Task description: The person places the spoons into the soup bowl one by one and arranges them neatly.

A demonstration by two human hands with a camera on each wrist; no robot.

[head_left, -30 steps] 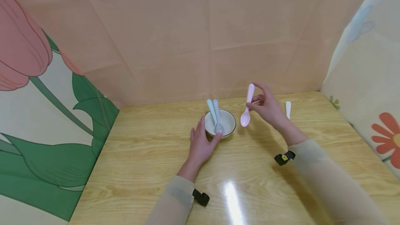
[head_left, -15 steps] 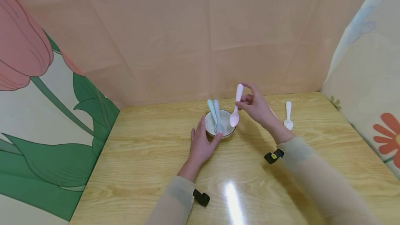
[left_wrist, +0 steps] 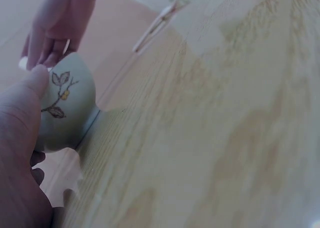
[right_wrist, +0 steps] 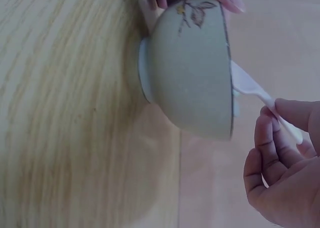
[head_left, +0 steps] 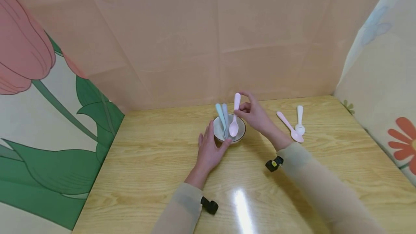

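A small white bowl with a dark rim (head_left: pixel 241 125) stands on the table; the wrist views show a leaf-and-berry print on its outside (right_wrist: pixel 192 73). My left hand (head_left: pixel 209 152) grips its left and near side, with the thumb at the rim. Inside lean a light-blue spoon (head_left: pixel 220 114) and a lavender one (head_left: pixel 225 109), handles up past the far rim. Between thumb and fingers, my right hand (head_left: pixel 255 116) pinches a pink spoon (head_left: pixel 233 129) by its handle. That spoon's head points down over the bowl, its tip hidden behind the rim in the right wrist view.
To the right, a second pink spoon (head_left: pixel 290 128) and a white spoon (head_left: pixel 300 116) lie with their heads close together on the wood-grain table (head_left: pixel 146 161). A plain peach backdrop (head_left: pixel 175 46) rises behind the table, and printed flower panels flank both sides.
My right hand has carried the pink spoon leftward from beside the bowl to over it. The spoons lying at right have come out from behind the right arm. The left hand stays put.
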